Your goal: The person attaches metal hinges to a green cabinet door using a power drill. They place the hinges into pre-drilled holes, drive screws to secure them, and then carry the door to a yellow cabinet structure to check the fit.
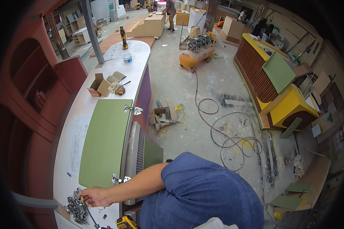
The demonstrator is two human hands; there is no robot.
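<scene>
My right arm reaches left across a white countertop. At its end, my right hand is closed, pinching a thin dark rod with an orange end at the fingertips. It is just beside a heap of metal hinges. The rod slants down to a dark piece at the lower edge; how they join is unclear. A yellow-and-black power tool is cut off at that edge, and my left hand does not show. Close by lies a green door panel with a metal hinge near its far corner and another hinge near its close corner.
Farther along the counter are an open cardboard box, a tape measure, a white tub and a cordless drill. An orange air compressor stands on the floor, its hose coiled nearby. Red shelving borders the left.
</scene>
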